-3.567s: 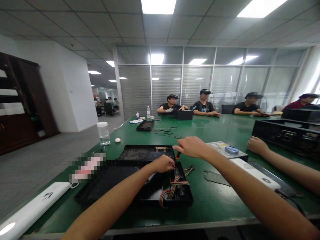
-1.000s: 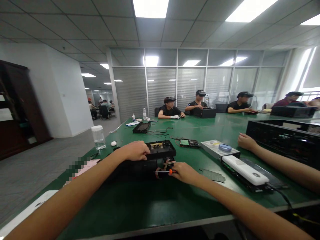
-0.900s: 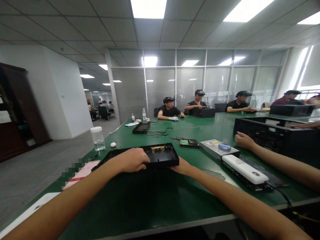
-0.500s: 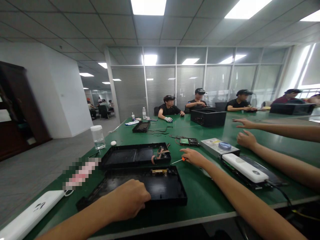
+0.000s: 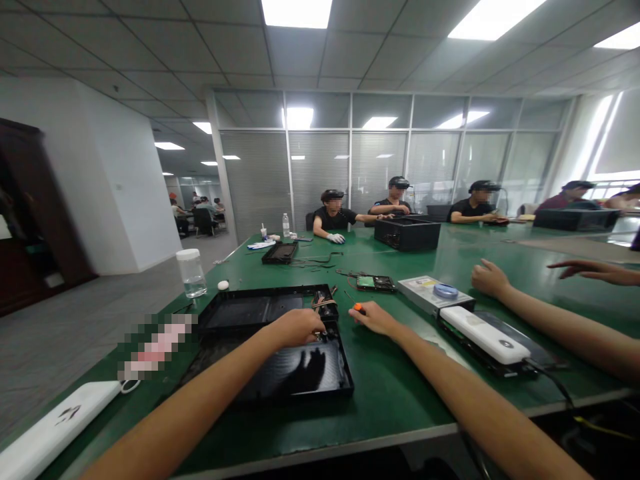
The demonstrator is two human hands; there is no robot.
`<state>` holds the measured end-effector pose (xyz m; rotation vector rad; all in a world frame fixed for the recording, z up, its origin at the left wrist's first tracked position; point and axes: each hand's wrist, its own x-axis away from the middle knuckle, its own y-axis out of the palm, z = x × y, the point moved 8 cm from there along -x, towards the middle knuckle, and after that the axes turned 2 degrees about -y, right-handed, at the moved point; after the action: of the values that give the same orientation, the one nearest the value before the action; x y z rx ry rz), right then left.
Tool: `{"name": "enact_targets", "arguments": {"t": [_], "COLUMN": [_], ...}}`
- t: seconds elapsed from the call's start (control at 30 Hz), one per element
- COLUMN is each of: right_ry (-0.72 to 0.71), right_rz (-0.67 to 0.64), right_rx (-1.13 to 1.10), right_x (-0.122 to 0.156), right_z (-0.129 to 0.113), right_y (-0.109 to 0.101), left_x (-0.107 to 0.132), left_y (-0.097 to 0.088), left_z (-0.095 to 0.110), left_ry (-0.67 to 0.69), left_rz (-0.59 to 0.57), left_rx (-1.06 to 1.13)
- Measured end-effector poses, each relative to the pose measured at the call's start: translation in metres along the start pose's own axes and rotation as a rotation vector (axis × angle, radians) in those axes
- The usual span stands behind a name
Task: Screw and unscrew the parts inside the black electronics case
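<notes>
On the tabletop (image 5: pixel 390 387), right hand (image 5: pixel 374 317) curled round orange-handled screwdriver (image 5: pixel 359 308), left hand (image 5: pixel 299 327) bent over near tray (image 5: pixel 327 373), hold unclear; careless pull could snag wires (image 5: pixel 324 304)

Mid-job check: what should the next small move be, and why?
Probably bring the orange-handled tool over the near black tray, toward the left hand. That hand is near the tray's far right corner, while the right hand holds the tool outside the tray, to its right.
</notes>
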<state>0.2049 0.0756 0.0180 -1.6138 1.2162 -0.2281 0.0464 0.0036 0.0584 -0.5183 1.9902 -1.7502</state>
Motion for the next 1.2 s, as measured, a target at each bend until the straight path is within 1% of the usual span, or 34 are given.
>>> {"name": "enact_targets", "arguments": {"t": [0.07, 0.13, 0.17, 0.23, 0.3, 0.4, 0.53, 0.67, 0.73, 0.8, 0.87, 0.93, 1.0, 1.07, 1.13, 1.2], "right_ry": [0.007, 0.017, 0.025, 0.048, 0.061, 0.047, 0.04, 0.047, 0.055, 0.06, 0.057, 0.055, 0.057, 0.055, 0.048, 0.046], "right_rz": [0.008, 0.026, 0.038, 0.06, 0.069, 0.065, 0.078, 0.063, 0.053, 0.052, 0.06, 0.072, 0.08, 0.085, 0.085, 0.086], "right_rx": [-0.004, -0.008, -0.011, -0.024, -0.05, -0.088, -0.086, -0.092, -0.102, -0.112, -0.113, -0.103, -0.089, -0.081, -0.081, -0.092], "right_x": [0.001, 0.003, 0.004, 0.005, 0.006, 0.005, 0.004, 0.005, 0.005, 0.005, 0.005, 0.005, 0.005, 0.005, 0.005, 0.005], "right_z": [0.002, 0.007, 0.009, 0.014, 0.015, 0.013, 0.011, 0.011, 0.012, 0.011, 0.01, 0.01, 0.011, 0.013, 0.014, 0.015], "right_y": [-0.004, -0.01, -0.013, -0.017, -0.019, -0.019, -0.021, -0.019, -0.018, -0.019, -0.02, -0.023, -0.025, -0.026, -0.025, -0.024], "left_x": [-0.01, -0.012, -0.012, -0.01, -0.007, -0.006, -0.006, -0.009, -0.012, -0.017, -0.024, -0.032, -0.038, -0.04, -0.038, -0.035], "left_y": [0.018, 0.034, 0.039, 0.044, 0.044, 0.039, 0.032, 0.03, 0.025, 0.019, 0.015, 0.016, 0.021, 0.027, 0.032, 0.035], "left_z": [-0.002, -0.004, -0.006, -0.008, -0.007, -0.008, -0.008, -0.008, -0.008, -0.008, -0.009, -0.01, -0.012, -0.014, -0.016, -0.013], "left_ry": [0.077, 0.099, 0.096, 0.085, 0.087, 0.051, -0.049, -0.136, -0.131, -0.087, -0.031, 0.005, 0.009, -0.022, -0.063, -0.069], "left_rz": [0.04, 0.057, 0.068, 0.084, 0.082, 0.085, 0.136, 0.155, 0.171, 0.181, 0.158, 0.12, 0.104, 0.135, 0.194, 0.245], "left_rx": [-0.103, -0.174, -0.198, -0.219, -0.21, -0.17, -0.109, -0.051, 0.011, 0.095, 0.163, 0.202, 0.227, 0.241, 0.231, 0.211]}}
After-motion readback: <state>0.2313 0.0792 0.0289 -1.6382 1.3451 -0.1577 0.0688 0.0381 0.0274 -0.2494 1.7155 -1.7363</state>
